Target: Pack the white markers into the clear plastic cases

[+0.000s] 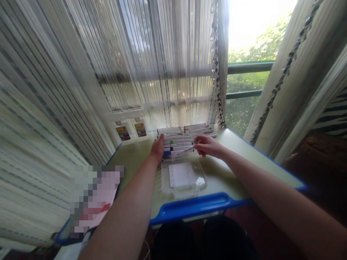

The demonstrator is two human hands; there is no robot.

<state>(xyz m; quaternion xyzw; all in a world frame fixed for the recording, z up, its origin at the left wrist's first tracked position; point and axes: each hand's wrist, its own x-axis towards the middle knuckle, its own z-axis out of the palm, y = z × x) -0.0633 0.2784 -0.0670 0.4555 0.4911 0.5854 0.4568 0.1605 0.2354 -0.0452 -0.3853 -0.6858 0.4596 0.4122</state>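
A row of markers (177, 142) handled above the bench (135, 159).
The row's left end is gripped by the left hand (158, 150); a white marker (183, 150) is pinched by the right hand (206, 146). Nearer the blue edge (193, 206), a clear plastic case (164, 177) is laid, a white sheet (181, 174) showing through.

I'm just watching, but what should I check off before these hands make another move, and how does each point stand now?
1. Left hand at the near markers: ok, it is at their left ends.
2. Right hand at the same markers: ok, its fingertips are by their right ends; firmness of grip: cannot tell.
3. Markers all in one group: not ok, two more groups lie behind.
4. Clear plastic case on the table: ok, near the front edge, with a white panel showing.
5. Every cap pushed on tight: cannot tell, too small.
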